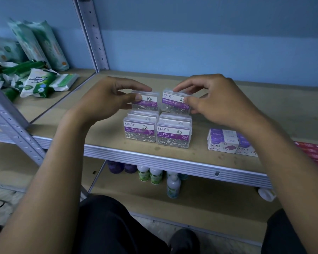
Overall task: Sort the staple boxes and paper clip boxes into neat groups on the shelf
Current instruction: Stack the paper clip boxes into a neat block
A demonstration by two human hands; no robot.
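Gripping one clear plastic paper clip box with a purple label apiece, the left hand [106,99] pinched the rear left box [145,101] and the right hand [215,99] the rear right box [174,103], both behind the front pair of clip boxes [157,134] on the wooden shelf [228,162]. White-and-purple cardboard staple boxes [226,141] sat stacked well apart on the right. A careless nudge could have knocked the front pair toward the shelf's edge.

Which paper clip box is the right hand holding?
The back-right box, pinched by the right hand; the left hand holds the back-left one.
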